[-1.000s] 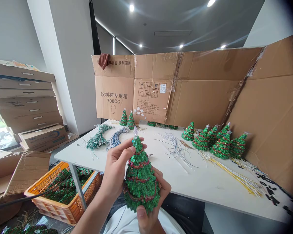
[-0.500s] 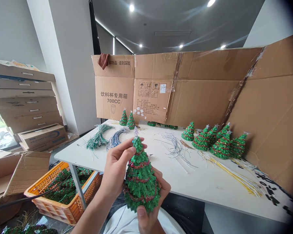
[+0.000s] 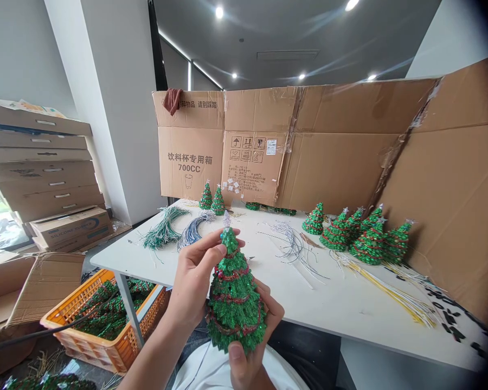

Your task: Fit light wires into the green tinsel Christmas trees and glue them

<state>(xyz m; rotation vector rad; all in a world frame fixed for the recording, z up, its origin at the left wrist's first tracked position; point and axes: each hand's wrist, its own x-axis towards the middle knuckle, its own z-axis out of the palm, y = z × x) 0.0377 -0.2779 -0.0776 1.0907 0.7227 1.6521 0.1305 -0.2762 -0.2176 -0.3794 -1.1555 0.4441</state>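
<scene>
A small green tinsel Christmas tree (image 3: 236, 303) stands upright between my hands, close to my body and in front of the table edge. Red garland winds round it and a pale star shows at its tip. My right hand (image 3: 260, 336) wraps its lower part, thumb at the base and fingers on the right side. My left hand (image 3: 197, 271) pinches near the top, thumb and fingers closed at the upper branches. Whatever lies between those fingertips is too small to make out.
On the white table (image 3: 341, 309) lie green wires (image 3: 166, 230), blue wires (image 3: 193, 230), loose pale wires (image 3: 295, 246) and yellow-white strips (image 3: 394, 290). Several finished trees (image 3: 368, 241) stand at the right. Cardboard (image 3: 333, 168) walls the back. An orange crate (image 3: 101, 352) sits lower left.
</scene>
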